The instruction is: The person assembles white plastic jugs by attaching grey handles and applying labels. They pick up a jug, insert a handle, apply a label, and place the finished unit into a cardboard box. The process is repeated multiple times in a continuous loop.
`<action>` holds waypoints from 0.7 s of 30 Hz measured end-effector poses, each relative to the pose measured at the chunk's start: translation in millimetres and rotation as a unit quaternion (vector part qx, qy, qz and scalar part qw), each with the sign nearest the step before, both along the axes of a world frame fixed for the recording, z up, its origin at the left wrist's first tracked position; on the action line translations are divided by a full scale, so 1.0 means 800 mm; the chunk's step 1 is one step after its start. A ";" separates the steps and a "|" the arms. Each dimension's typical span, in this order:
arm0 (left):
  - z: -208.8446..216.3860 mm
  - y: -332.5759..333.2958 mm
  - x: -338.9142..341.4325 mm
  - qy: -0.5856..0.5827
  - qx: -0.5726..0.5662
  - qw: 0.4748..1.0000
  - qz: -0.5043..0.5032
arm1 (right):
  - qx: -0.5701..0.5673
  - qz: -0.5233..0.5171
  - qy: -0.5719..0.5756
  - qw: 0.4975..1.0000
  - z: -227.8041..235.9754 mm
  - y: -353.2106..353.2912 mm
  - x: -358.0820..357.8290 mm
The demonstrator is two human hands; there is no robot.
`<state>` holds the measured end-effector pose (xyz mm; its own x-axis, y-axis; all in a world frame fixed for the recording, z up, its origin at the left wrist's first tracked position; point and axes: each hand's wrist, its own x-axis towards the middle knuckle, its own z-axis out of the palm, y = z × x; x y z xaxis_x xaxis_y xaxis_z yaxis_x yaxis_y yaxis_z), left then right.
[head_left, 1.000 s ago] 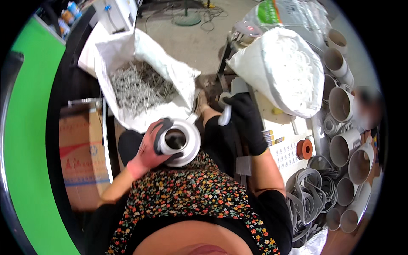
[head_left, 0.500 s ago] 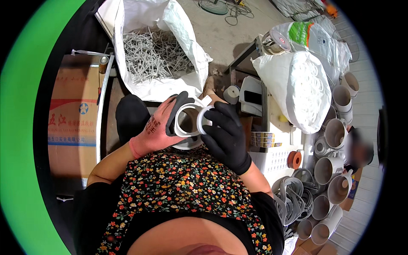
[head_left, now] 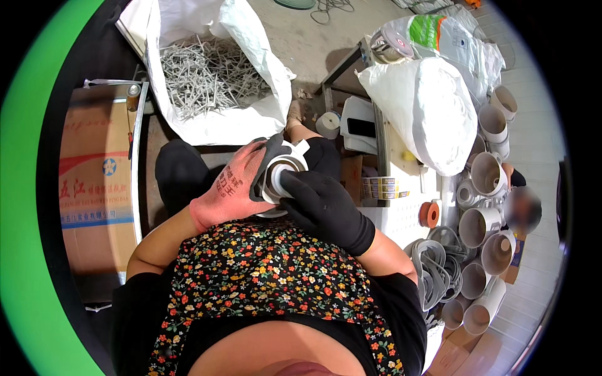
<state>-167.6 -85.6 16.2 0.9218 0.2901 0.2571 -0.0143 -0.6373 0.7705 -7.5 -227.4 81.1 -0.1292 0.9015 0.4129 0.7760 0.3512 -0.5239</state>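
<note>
My left hand (head_left: 233, 183), in a pink glove with black fingers, is closed around a white plastic pipe fitting (head_left: 297, 159) above my lap. The fitting's round mouth faces up and a short side branch sticks out at its far right. My right hand (head_left: 329, 210), in a black glove, has its fingers bent at that mouth. They hold a small white ring (head_left: 275, 182), which sits within the fitting's opening. How deep the ring goes is hard to see, and my right fingertips hide part of it.
A large white sack (head_left: 207, 128) of thin grey plastic pieces stands ahead. Cardboard boxes (head_left: 97, 182) stack at left. On the right bench (head_left: 401, 216) are another white sack (head_left: 433, 116) and an orange-brown ring (head_left: 429, 214). Several grey pipe fittings (head_left: 478, 227) and grey rings (head_left: 433, 269) lie beyond.
My right hand has brought the white ring left, from beside the fitting's mouth into its opening. My left hand keeps hold of the fitting. The whole view has shifted slightly.
</note>
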 end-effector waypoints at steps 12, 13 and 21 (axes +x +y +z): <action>-0.006 -0.012 0.033 -0.044 0.017 0.995 -0.088 | -0.165 0.020 -0.114 0.980 -0.025 -0.027 0.014; -0.002 -0.012 0.038 -0.057 0.020 0.994 -0.095 | -0.158 0.050 -0.132 0.977 -0.022 -0.031 0.025; 0.004 -0.028 0.090 -0.048 0.144 0.948 -0.281 | -0.095 0.136 -0.167 0.972 -0.079 -0.076 0.059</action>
